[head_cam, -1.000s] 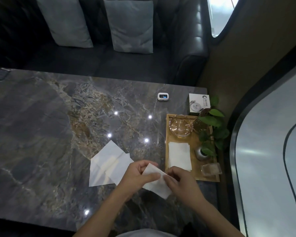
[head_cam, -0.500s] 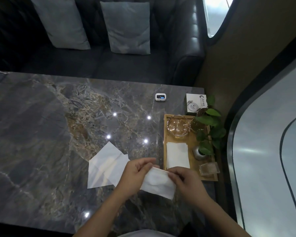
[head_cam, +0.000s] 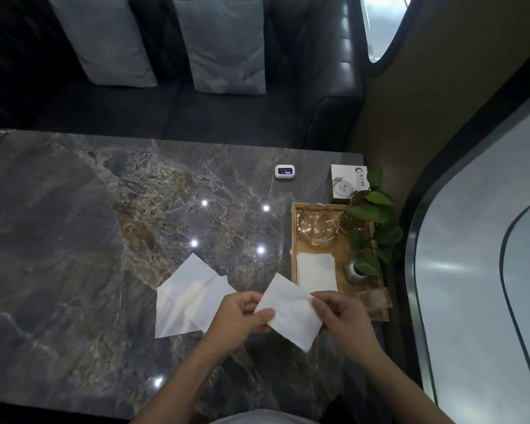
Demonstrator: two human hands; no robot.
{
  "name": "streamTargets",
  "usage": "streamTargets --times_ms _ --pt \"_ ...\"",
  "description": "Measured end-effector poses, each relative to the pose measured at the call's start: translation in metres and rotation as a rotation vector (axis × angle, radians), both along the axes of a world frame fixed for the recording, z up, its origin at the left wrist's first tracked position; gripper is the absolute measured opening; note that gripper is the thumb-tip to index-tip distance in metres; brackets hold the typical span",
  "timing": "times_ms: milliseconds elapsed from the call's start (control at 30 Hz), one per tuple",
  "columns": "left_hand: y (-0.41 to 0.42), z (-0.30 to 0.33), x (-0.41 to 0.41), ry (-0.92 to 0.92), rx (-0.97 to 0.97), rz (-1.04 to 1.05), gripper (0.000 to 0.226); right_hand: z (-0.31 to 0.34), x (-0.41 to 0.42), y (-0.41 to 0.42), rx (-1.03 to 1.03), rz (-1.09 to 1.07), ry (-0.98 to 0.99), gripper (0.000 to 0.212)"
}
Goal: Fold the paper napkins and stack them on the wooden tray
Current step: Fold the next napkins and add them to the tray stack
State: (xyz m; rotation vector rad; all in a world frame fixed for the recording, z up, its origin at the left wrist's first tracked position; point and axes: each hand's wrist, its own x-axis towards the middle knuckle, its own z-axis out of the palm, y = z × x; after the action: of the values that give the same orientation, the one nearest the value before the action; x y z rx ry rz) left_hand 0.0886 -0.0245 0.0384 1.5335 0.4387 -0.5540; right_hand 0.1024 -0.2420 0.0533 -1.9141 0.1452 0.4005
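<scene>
Both hands hold one white paper napkin above the table's near edge. My left hand pinches its left side and my right hand pinches its right side. The napkin is folded and tilted, one corner pointing up toward the tray. Left of my hands, unfolded white napkins lie overlapping on the marble table. The wooden tray stands at the right, with a stack of folded napkins on its near left part.
On the tray also stand a glass ashtray, a small potted plant and a clear small holder. Behind the tray are a white box and a small white device. A dark sofa with cushions lies beyond the table.
The napkin between my hands has been turned and flattened; it now shows a wider folded face, with a corner raised toward the tray. The hands stayed in about the same place.
</scene>
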Motion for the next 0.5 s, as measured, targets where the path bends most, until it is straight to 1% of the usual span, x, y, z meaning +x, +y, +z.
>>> streamTargets --times_ms 133,267,333,433,500 --pt "-0.003 -0.004 0.001 -0.008 0.050 0.065 0.009 -0.008 -0.002 -0.003 -0.017 -0.010 0.023 0.022" --pt "-0.011 -0.010 0.011 -0.048 0.155 0.147 0.009 -0.016 -0.005 -0.008 -0.070 -0.050 0.060 0.014" --pt "-0.016 -0.013 0.020 -0.069 0.173 0.113 0.008 -0.021 -0.005 -0.011 -0.159 -0.114 0.065 0.007" --pt "-0.026 -0.017 0.036 -0.108 0.239 0.011 0.012 -0.024 -0.001 -0.018 -0.229 -0.179 0.073 0.005" --pt "-0.033 -0.022 0.049 -0.147 0.311 -0.048 0.013 -0.024 0.003 -0.022 -0.267 -0.190 0.065 0.011"
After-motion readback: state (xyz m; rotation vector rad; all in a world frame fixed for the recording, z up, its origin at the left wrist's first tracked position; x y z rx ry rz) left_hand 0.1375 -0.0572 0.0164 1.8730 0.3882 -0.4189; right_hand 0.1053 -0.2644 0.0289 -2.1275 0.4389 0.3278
